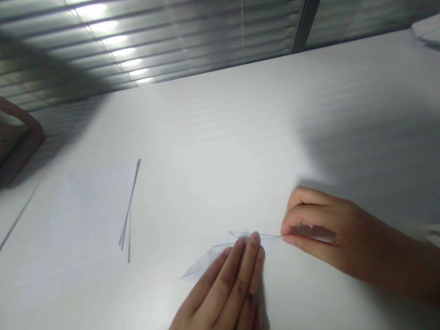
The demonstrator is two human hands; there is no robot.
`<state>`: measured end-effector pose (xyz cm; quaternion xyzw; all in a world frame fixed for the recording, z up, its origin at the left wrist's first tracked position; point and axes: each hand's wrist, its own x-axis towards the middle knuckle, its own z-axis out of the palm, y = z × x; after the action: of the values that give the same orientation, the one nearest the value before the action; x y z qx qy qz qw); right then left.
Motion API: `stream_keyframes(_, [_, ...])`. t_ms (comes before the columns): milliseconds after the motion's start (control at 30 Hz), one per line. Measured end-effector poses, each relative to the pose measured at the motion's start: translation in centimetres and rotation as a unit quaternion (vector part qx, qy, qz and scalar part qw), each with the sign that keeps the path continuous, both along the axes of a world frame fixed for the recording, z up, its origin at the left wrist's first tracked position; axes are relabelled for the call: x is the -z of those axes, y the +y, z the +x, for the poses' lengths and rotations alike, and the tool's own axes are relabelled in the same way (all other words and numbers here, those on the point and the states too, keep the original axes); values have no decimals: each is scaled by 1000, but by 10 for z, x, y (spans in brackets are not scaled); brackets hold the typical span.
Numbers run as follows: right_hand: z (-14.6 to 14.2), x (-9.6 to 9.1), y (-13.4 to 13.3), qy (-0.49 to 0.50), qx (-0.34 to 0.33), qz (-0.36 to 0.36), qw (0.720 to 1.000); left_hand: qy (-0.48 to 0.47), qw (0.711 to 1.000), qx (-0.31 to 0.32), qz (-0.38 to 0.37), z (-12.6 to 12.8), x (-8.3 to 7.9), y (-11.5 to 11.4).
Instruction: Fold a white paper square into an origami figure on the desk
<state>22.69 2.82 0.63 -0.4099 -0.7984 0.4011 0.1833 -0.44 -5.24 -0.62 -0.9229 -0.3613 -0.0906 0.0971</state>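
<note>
A small folded white paper (pixel 202 262) with pointed ends and thin dark edge lines lies near the front of the white table. My left hand (pixel 227 288) rests on its middle, fingers stretched out together and pressing it down, so that part of the fold is hidden. At the paper's right-hand tip, my right hand (pixel 316 229) pinches the narrow point between thumb and fingers.
White paper sheets (pixel 79 220) lie on the table (pixel 220 160) at the left, with thin dark strips (pixel 129 206) along their right side. A reddish-brown rimmed object (pixel 32 126) stands at the left edge. Window blinds (pixel 192 36) border the table's back. A white object (pixel 428 30) sits back right.
</note>
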Motion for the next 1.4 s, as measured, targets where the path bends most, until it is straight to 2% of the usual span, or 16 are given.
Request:
stream_keyframes(100, [-2, 1, -2, -17, 9, 5, 1000, -23, 999, 4, 24, -1, 6, 2])
stream_keyframes(167, [-2, 0, -2, -29, 9, 5, 1000, -26, 1000, -5, 13, -1, 7, 2])
stream_keyframes(633, [-4, -1, -7, -52, 35, 12, 998, -41, 999, -7, -21, 2, -3, -4])
stream_keyframes(867, [1, 2, -4, -62, -8, 31, 998, -31, 995, -45, -78, 6, -9, -6])
stream_keyframes(933, [3, 4, -4, -64, -17, 40, 997, -32, 996, -34, -71, 5, -8, -4])
stream_keyframes(1000, [3, 4, -5, -64, -13, 43, 997, -42, 998, -9, -33, 5, -7, -2])
stream_keyframes(1133, [2, 3, -6, -55, -15, 45, 997, -15, 998, -37, -58, 4, -8, -3])
stream_keyframes(1400, [1, -1, -8, -46, -3, 52, 998, -8, 997, -50, -60, 2, -7, -3])
